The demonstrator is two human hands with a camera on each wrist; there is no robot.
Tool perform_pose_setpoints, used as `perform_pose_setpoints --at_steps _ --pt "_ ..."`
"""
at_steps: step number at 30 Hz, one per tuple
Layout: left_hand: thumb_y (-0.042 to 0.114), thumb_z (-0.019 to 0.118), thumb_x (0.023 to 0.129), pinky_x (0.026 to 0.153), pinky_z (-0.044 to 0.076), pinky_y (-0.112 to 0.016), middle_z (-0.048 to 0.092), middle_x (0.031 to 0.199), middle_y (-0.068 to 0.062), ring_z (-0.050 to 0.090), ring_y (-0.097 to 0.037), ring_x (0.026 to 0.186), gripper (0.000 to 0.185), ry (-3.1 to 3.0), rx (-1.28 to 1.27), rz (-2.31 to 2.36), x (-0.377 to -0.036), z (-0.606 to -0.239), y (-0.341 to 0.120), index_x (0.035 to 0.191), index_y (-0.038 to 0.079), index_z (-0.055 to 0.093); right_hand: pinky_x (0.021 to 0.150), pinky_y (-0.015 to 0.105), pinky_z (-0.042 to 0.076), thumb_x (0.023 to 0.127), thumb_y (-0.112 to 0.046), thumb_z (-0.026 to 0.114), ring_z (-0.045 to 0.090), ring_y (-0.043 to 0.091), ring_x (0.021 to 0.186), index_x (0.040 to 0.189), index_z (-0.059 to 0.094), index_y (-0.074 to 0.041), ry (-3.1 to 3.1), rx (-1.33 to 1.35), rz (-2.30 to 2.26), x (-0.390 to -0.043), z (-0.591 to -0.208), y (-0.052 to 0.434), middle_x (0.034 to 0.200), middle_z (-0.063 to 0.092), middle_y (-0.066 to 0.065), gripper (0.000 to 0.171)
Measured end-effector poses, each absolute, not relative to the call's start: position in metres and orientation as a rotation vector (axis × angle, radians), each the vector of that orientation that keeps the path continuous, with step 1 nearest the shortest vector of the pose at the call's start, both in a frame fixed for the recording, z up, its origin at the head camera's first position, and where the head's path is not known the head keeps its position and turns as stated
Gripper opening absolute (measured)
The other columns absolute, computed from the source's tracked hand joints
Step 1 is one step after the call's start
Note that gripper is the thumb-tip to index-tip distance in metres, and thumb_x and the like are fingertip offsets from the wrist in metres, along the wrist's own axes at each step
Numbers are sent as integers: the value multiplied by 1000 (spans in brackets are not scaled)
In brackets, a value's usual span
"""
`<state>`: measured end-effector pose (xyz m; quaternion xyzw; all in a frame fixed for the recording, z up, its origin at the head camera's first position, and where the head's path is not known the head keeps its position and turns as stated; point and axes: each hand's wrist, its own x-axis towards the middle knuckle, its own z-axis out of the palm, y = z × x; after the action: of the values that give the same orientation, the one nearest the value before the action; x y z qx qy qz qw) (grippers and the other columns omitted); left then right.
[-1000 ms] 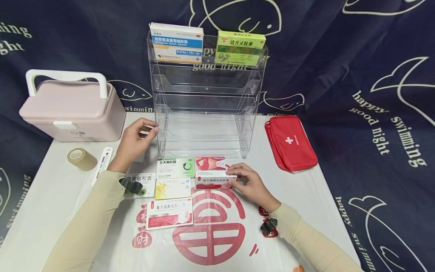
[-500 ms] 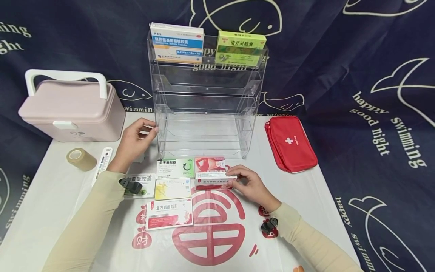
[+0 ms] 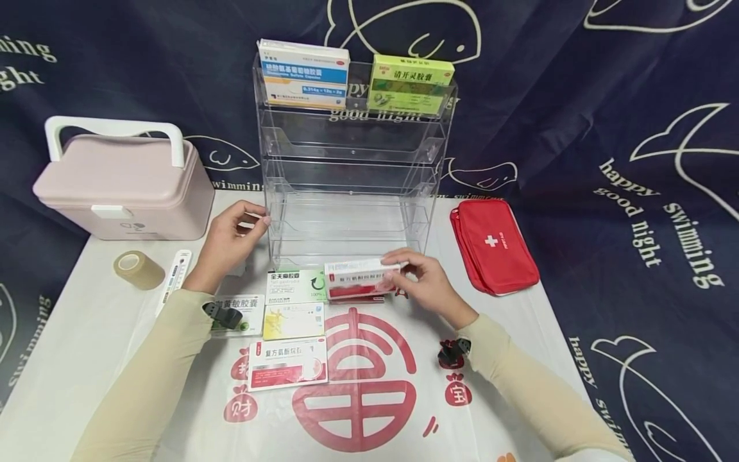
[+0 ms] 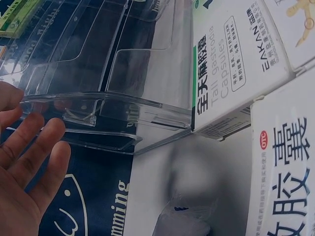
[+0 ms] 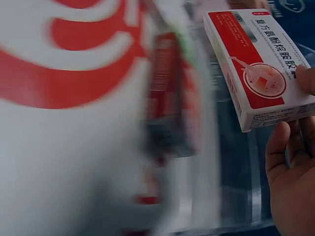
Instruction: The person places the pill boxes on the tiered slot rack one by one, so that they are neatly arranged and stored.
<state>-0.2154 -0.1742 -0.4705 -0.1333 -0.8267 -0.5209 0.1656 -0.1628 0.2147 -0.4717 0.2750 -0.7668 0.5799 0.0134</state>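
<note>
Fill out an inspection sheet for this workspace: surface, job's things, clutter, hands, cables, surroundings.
Surface: white plastic sheet with red print over the table.
Job's things: red-and-white medicine box lifted off the sheet before the clear acrylic tiered rack; blue-and-white box and green box on its top tier.
Clutter: four flat medicine boxes, tan tape roll, pink plastic case, red first-aid pouch.
Hands: right hand pinches the box; left hand touches the rack.
Cables: nothing seen.
Surroundings: navy printed cloth.

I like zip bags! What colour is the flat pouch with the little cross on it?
The pouch is red with a white cross, clearest in the head view.
</note>
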Motion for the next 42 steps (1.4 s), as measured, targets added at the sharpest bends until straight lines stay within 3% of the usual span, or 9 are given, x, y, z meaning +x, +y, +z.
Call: perform_pose_setpoints --at_steps 6,10,14,20,24,27,33,42 --pt "14 70 97 73 49 -19 71 105 -10 62 0 85 18 -2364 -378 -1476 -216 -471 -175 110 1 67 70 29 51 87 14 72 61 27 90 111 70 9 -2310 806 1796 -188 -416 196 119 68 14 25" --pt "15 70 98 74 49 -19 71 104 -10 62 -1 85 18 -2371 -374 -1473 -216 -471 -175 110 2 68 64 25 50 86 18 70 62 20 82 112 68 13 -2224 842 1788 -212 -388 185 117 69 16 26" --pt "15 70 98 74 49 -19 71 104 -9 62 -2 86 17 -2378 -366 -1476 -216 -472 -175 110 2 68 59 24 49 87 13 73 60 17 72 114 71 8 -2164 850 1794 -245 -376 180 113 71 13 27" --pt "16 69 98 74 49 -19 71 105 -9 62 -2 86 18 -2391 -371 -1469 -215 -473 -174 109 2 68 60 26 51 90 0 76 64 21 72 114 74 -2 -2128 826 1821 -271 -343 166 108 73 11 24" --pt "17 69 98 75 49 -20 71 106 -8 63 -6 87 17 -2388 -371 -1478 -217 -471 -174 109 3 68 57 27 43 91 -3 76 60 21 70 114 75 -5 -2098 816 1816 -286 -325 156 107 71 12 24" --pt "18 69 99 76 49 -21 71 106 -7 64 -9 89 18 -2395 -374 -1475 -218 -470 -174 109 4 68 58 28 41 91 -2 75 61 21 76 115 75 -4 -2081 795 1835 -293 -314 148 108 71 12 23" --pt "19 69 99 76 49 -21 71 107 -7 64 -11 90 18 -2404 -362 -1463 -217 -468 -175 110 5 68 75 29 52 92 1 73 64 25 101 113 74 -2 -2077 778 1859 -295 -291 127 113 70 10 21" --pt "19 69 99 76 49 -21 71 107 -7 64 -9 89 18 -2395 -365 -1480 -215 -467 -177 109 4 68 77 30 51 92 1 73 62 24 102 112 74 -1 -2089 742 1814 -306 -280 113 109 70 9 20"
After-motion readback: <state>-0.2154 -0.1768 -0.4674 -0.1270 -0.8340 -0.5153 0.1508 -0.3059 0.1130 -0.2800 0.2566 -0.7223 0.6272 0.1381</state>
